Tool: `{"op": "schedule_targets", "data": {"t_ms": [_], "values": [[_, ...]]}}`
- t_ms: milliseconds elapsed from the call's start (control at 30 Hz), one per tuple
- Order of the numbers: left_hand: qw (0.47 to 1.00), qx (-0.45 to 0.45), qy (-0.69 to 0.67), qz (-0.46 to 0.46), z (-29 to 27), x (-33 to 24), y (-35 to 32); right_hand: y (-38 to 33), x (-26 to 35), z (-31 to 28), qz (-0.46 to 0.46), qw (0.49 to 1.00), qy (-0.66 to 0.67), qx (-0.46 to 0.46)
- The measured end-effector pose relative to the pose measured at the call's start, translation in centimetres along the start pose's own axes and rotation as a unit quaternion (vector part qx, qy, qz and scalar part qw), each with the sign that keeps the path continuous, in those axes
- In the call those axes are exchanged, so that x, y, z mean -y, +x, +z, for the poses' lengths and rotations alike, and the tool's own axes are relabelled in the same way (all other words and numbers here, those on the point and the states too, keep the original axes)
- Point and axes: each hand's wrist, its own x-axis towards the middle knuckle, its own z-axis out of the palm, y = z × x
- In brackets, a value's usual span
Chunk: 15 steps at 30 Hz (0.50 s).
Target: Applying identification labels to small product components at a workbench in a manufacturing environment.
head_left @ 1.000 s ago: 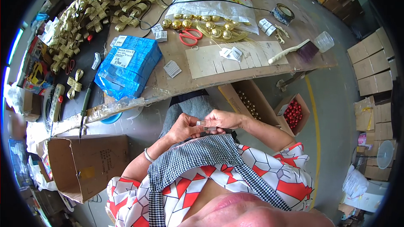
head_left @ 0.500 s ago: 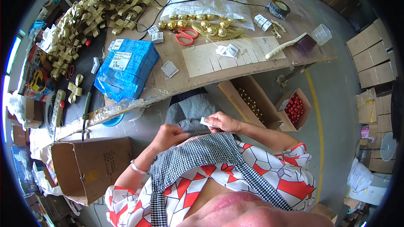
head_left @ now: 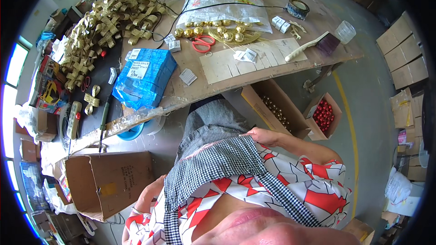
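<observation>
Checked apron edge just under right hand fingers.

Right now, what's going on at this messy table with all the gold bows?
A person sits at a wooden worktable strewn with gold ribbon bows, gold baubles and red scissors. Their right hand rests at the checked apron on their lap, seemingly pinching something small. Their left hand hangs low beside an open cardboard box.

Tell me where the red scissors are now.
In the head view, the red scissors lie on the table, toward the far side, just in front of the gold balls and right of the blue packet.
</observation>
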Motion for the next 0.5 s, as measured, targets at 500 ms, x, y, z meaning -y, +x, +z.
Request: {"op": "schedule_targets", "data": {"t_ms": [500], "values": [[0.999, 0.001, 0.024, 0.027, -2.3, 0.0, 1.9, -6.0, -1.2, 0.1, 0.068, 0.977, 0.178, -0.100]]}}
